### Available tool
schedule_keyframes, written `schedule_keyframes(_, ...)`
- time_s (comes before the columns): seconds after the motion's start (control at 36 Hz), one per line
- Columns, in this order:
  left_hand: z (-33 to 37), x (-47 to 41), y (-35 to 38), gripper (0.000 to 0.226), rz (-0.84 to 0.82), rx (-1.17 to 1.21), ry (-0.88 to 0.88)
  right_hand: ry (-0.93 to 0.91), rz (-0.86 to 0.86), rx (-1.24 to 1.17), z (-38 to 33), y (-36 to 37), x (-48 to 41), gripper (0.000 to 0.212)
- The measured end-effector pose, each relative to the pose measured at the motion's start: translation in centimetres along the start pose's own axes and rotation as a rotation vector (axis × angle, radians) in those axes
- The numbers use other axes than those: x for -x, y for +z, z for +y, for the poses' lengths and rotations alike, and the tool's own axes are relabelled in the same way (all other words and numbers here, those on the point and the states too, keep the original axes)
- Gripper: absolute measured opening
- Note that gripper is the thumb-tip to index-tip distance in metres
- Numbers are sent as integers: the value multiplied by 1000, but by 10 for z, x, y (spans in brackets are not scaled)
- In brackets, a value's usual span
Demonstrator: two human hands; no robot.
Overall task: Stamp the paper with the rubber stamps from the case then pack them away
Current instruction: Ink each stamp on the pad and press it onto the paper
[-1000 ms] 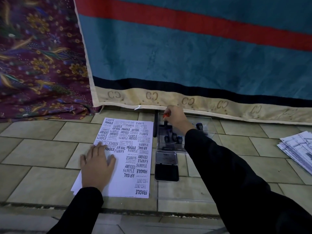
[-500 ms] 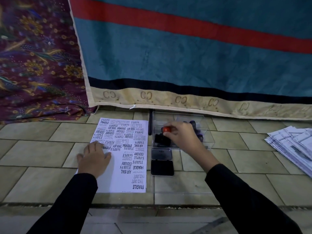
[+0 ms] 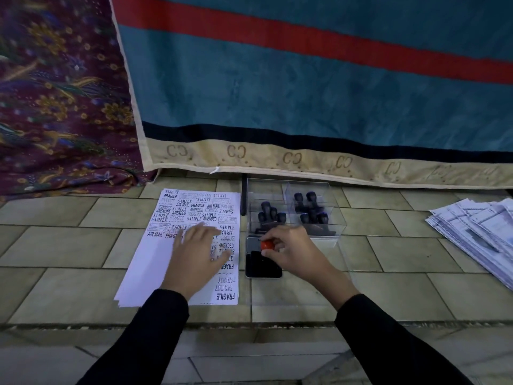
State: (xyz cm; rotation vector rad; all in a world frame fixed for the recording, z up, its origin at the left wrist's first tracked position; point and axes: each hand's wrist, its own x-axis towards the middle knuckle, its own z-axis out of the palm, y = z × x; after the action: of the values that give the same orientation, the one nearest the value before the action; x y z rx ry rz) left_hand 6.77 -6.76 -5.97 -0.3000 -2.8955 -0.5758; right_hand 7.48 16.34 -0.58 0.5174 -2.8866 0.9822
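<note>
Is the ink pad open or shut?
Open. The ink pad shows its black surface, lid flipped back behind it.

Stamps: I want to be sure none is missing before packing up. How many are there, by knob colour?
red-knobbed stamp, gripped by the right hand at the ink pad: 1
dark-knobbed stamps in the clear case: 8 knobs I can tell apart; they crowd together, so maybe more
Total: at least 9

Right hand (image 3: 295, 255) pinches a red-topped stamp (image 3: 267, 245) over the ink pad (image 3: 261, 267).
</note>
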Motion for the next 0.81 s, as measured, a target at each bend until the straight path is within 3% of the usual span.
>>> schedule_keyframes(0.11, 18, 4, 12, 72, -88, 32, 136, -14, -5, 25, -2, 0, 1, 25)
schedule_keyframes(0.28, 23, 3, 23, 83, -129, 9, 184, -26, -7, 31, -6, -2, 2, 26)
schedule_keyframes(0.81, 28, 1, 27, 75, -126, 15, 152, 88, -51, 10, -12, 1, -4, 19)
